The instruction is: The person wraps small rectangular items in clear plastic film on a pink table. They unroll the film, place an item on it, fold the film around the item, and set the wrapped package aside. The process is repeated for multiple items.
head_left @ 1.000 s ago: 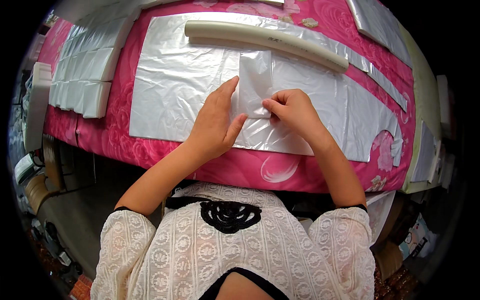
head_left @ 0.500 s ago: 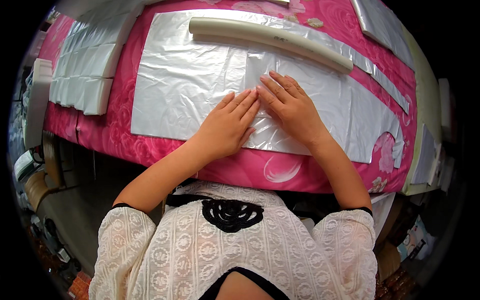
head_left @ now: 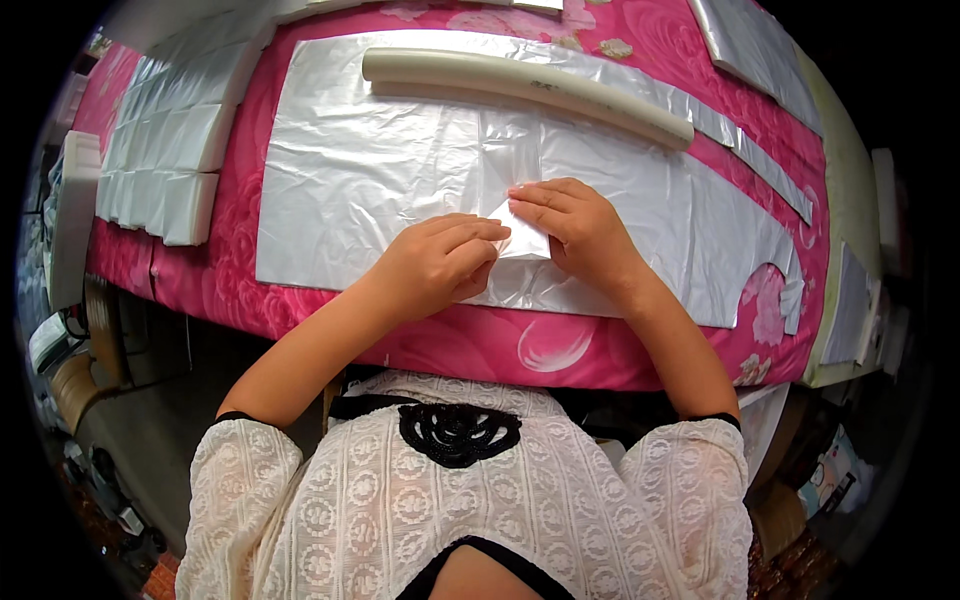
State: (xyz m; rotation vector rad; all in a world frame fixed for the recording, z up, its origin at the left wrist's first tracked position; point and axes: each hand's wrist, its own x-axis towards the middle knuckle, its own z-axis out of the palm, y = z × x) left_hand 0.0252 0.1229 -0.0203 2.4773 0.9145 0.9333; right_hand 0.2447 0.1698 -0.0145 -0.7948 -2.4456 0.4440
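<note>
A stack of thin, shiny white plastic bags (head_left: 360, 190) lies flat before me, with a curved handle cut-out at its right end. Between my hands the top film rises in a small folded peak (head_left: 523, 241). My left hand (head_left: 440, 255) is curled at the left side of this fold, thumb and fingers closed on the film. From the right, my right hand (head_left: 580, 228) closes on the other side, its fingertips bent over the plastic. A long cream-coloured tube (head_left: 520, 85) lies across the far part of the stack.
A pink floral cloth (head_left: 450, 345) covers the table. Rows of folded white plastic packs (head_left: 160, 170) stand at the left. More flat plastic (head_left: 750, 50) lies at the far right, and a narrow plastic strip (head_left: 750, 155) runs beyond the tube. A wooden chair (head_left: 85, 375) is at lower left.
My hands went from lying flat on the plastic to curled fingers gripping it. A folded peak of film now stands between them. The view has shifted slightly.
</note>
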